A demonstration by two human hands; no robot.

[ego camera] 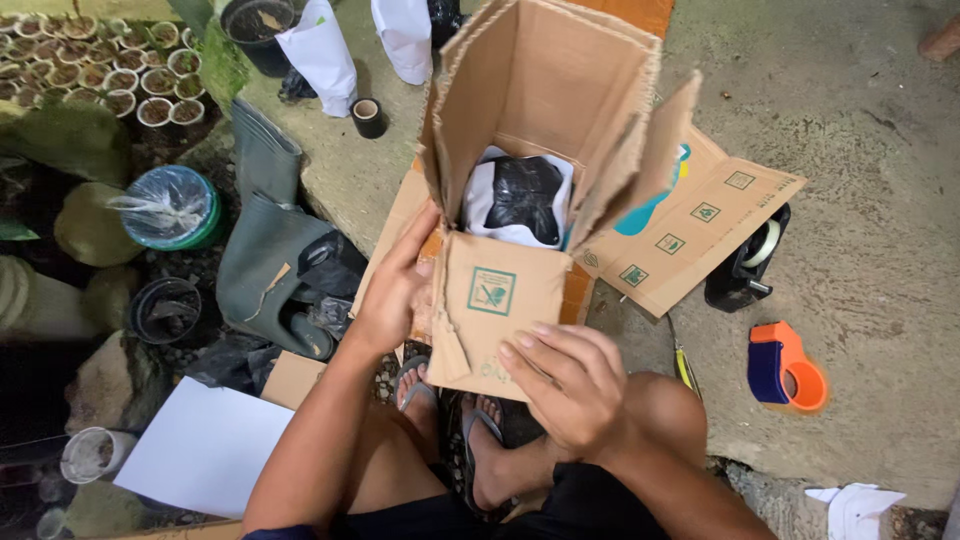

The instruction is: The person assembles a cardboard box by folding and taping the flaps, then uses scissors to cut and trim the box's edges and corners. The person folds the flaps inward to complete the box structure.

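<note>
An open brown cardboard box (545, 90) stands in front of me on flattened cardboard, its flaps up. Inside lies a black plastic bag on white wrapping (520, 197). My left hand (393, 290) grips the box's near left corner, thumb along the edge. My right hand (565, 375) rests on the near flap (500, 300), fingers spread against its lower edge. My feet in sandals show below the box.
A black tape dispenser (748, 260) and an orange-blue one (785, 365) lie on the concrete at right. Flattened printed cardboard (700, 225) lies beside the box. Green rubber boots (265, 230), pots, a covered green tub (172, 207) and a white sheet (205, 445) sit left.
</note>
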